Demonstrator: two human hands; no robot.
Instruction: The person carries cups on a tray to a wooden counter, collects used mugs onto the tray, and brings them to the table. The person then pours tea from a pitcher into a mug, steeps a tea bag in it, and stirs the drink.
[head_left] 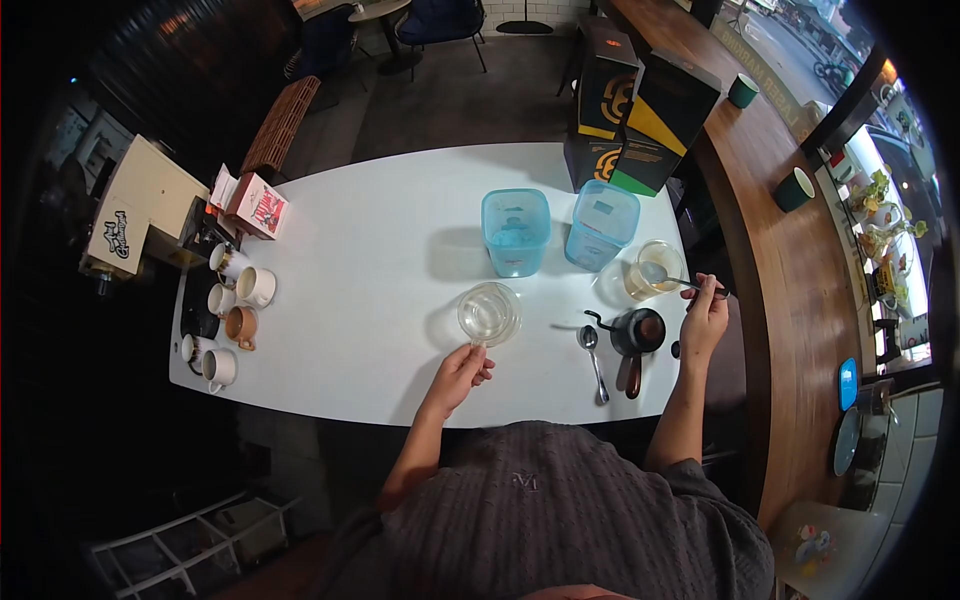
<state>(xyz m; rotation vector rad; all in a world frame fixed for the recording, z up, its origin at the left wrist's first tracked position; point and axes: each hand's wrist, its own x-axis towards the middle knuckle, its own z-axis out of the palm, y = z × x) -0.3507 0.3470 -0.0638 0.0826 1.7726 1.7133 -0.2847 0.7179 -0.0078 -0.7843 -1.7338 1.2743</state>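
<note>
My left hand point(462, 377) is closed on the near edge, perhaps the handle, of a clear glass cup point(489, 313) on the white table. My right hand point(706, 318) grips the dark handle of a spoon point(672, 281). The spoon's bowl end is over or inside a glass jar point(643, 277) with pale contents; I cannot tell how deep. Below the jar stands a small black gooseneck kettle point(638, 332) with a wooden handle. Beside it lies a second metal spoon point(594, 364). Two light-blue translucent plastic containers point(516, 232) point(602, 226) stand behind the glass cup.
Several mugs point(256, 287) crowd the table's left end, near a red-and-white box point(258, 207) and a cream-coloured machine point(150, 205). Tall black boxes point(655, 125) stand at the back right. A wooden counter point(790, 330) with green cups point(795, 189) runs along the right.
</note>
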